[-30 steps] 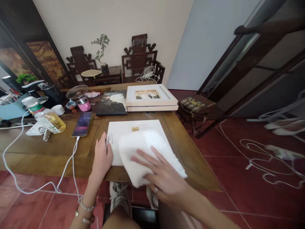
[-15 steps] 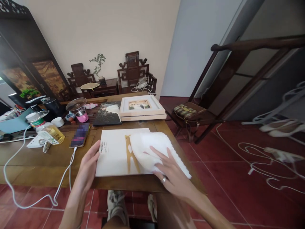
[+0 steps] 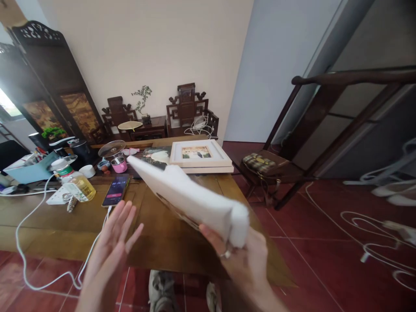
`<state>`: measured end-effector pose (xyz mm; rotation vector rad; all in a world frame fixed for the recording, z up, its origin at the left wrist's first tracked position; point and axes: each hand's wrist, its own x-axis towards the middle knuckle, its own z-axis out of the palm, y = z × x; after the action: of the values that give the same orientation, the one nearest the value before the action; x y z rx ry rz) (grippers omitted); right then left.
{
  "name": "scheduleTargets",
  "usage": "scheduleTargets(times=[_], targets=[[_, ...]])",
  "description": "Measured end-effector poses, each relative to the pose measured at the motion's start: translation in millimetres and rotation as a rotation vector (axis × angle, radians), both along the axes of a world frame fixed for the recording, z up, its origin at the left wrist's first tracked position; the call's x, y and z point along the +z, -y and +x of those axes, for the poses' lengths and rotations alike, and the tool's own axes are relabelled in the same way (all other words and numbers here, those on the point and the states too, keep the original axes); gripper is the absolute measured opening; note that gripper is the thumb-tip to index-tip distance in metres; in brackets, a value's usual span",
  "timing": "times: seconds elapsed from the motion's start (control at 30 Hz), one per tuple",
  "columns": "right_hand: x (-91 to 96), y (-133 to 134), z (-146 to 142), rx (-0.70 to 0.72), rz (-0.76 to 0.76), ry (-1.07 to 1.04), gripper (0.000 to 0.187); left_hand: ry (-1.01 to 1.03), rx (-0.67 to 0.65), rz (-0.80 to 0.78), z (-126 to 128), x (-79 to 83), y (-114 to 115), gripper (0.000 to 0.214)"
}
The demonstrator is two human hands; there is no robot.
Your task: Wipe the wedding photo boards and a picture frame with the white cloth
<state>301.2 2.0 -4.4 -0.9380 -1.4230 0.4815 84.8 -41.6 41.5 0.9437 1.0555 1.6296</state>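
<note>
My right hand [image 3: 247,264] grips a white picture frame [image 3: 191,195] by its right end, lifted off the table and tilted, its edge towards me. Bunched between that hand and the frame is a white cloth [image 3: 239,223]. Part of a picture shows on the frame's lower face, blurred by motion. My left hand [image 3: 110,247] is empty, fingers spread, over the table's front edge and apart from the frame. A phone [image 3: 116,190] with a lit screen lies just beyond its fingertips.
The wooden table [image 3: 152,242] holds a framed picture [image 3: 201,158] on a stack at the back. A bottle [image 3: 79,186], a pink cup [image 3: 119,164] and a white cable [image 3: 48,287] are at the left. A chair [image 3: 279,164] with a plaid bag [image 3: 260,163] stands on the right.
The frame has been raised from lying flat on the table and tipped up, with its stand side turned away. My left hand has let go of its left edge. The view has shifted slightly.
</note>
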Motion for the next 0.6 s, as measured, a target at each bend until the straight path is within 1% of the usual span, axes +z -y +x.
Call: scheduleTargets(times=[0.07,0.1,0.13,0.17,0.2,0.23,0.27,0.3,0.37,0.47,0.53,0.6], targets=[[15.3,-6,-7,0.055,-0.233,-0.346,0.015,0.026,0.119,-0.187,-14,-23.8,-3,0.062],[21.4,-10,-12,0.117,-0.350,-0.528,0.020,0.086,0.139,-0.271,-21,-36.6,-2,0.066],[25.8,-14,-18,0.187,-0.453,-0.676,0.025,0.169,0.103,-0.327,-27,-48.8,0,0.071],[28.1,-17,-25,0.245,-0.551,-0.786,0.029,0.254,0.024,-0.351,-32,-59.4,4,0.073],[28.4,-20,-32,0.294,-0.647,-0.846,0.032,0.338,-0.058,-0.352,-36,-68.0,10,0.073],[26.8,-22,-40,0.339,-0.731,-0.858,0.033,0.413,-0.117,-0.338,-38,-74.3,15,0.070],[23.8,-24,-48,0.380,-0.795,-0.840,0.034,0.457,-0.132,-0.324,-39,-78.5,21,0.065],[19.7,-25,-55,0.411,-0.834,-0.809,0.035,0.473,-0.116,-0.308,-40,-80.9,26,0.063],[10.4,-27,-70,0.427,-0.844,-0.745,0.036,0.466,-0.037,-0.338,-40,-82.1,32,0.063],[-0.4,-30,-84,0.372,-0.812,-0.671,0.038,0.464,0.039,-0.398,-45,-82.1,34,0.068],[-3.5,-36,-84,0.294,-0.763,-0.620,0.042,0.495,0.045,-0.402,-54,-83.2,35,0.068],[-3.8,-45,-78,0.163,-0.680,-0.598,0.047,0.532,0.047,-0.397,-66,-84.8,37,0.067]])
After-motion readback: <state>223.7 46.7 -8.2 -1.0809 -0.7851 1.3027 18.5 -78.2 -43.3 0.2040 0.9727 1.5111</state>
